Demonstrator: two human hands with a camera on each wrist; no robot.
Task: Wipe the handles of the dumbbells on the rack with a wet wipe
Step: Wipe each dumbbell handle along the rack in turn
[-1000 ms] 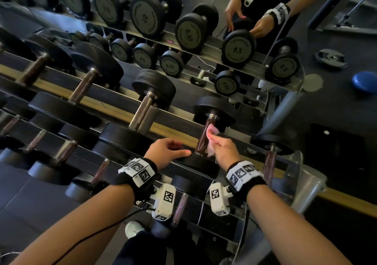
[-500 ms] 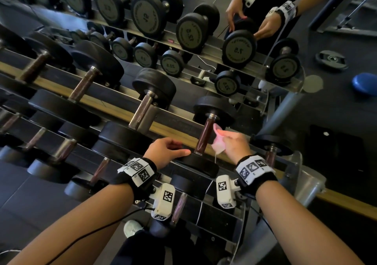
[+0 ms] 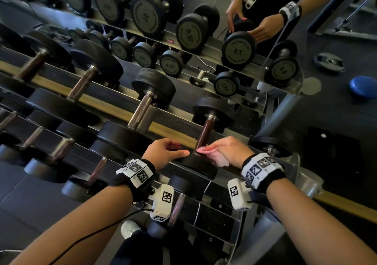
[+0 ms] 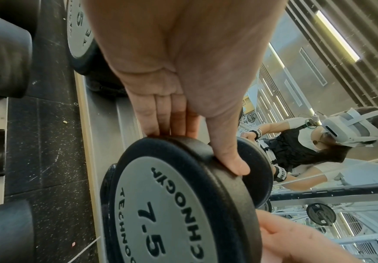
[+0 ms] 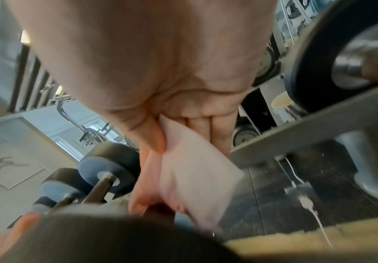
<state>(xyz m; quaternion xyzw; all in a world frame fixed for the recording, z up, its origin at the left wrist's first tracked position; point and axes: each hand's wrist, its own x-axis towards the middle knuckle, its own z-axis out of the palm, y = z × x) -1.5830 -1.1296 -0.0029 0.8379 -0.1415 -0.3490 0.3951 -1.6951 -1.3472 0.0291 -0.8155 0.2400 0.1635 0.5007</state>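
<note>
A black 7.5 dumbbell [image 3: 214, 109] lies on the rack's top tier, its dark handle [image 3: 205, 134] pointing toward me. My left hand [image 3: 163, 152] grips the rim of its near head [image 4: 172, 204], thumb [image 4: 230, 156] on the front edge and fingers behind. My right hand [image 3: 230, 150] pinches a pinkish-white wet wipe [image 3: 208, 149] and presses it against the handle's lower end, right by the near head. In the right wrist view the wipe [image 5: 194, 169] hangs folded from thumb and fingers onto the handle [image 5: 161, 211]. The handle's upper part is bare.
Bigger dumbbells [image 3: 151, 85] fill the same tier to the left, and small ones [image 3: 98, 171] lie on the lower tier. A mirror behind reflects the rack and the person. The rack's grey end post [image 3: 308, 183] stands just right of my right wrist.
My right hand has slid the wipe down the handle, from its middle to the lower end by the near head. The left hand has stayed on the head.
</note>
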